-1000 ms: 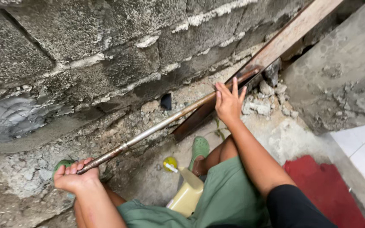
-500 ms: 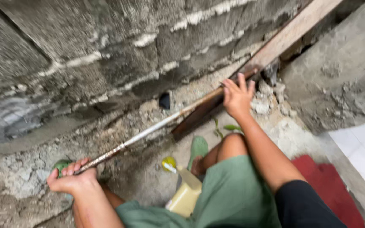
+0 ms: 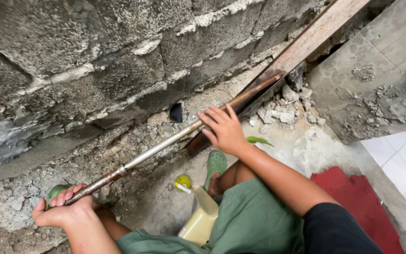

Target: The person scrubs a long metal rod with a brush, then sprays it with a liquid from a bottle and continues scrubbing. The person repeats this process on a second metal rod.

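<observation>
A long rusty metal pipe (image 3: 160,146) runs at a slant along the foot of a grey block wall (image 3: 85,61). My left hand (image 3: 64,209) grips its near end at the lower left. My right hand (image 3: 224,129) rests on the pipe's middle with fingers spread over it, just in front of a brown wooden plank (image 3: 301,49) that leans up to the right. A small dark hole (image 3: 176,113) shows in the wall base just left of my right hand.
I crouch in green shorts and green clogs (image 3: 216,164). A cream plastic bottle (image 3: 200,214) with a yellow cap stands between my legs. Rubble (image 3: 283,110) lies by the plank. A red mat (image 3: 358,202) and white tiles (image 3: 402,160) are at right.
My right hand has slid down along the pipe toward me, away from the plank's end. The left hand keeps its grip on the near end.
</observation>
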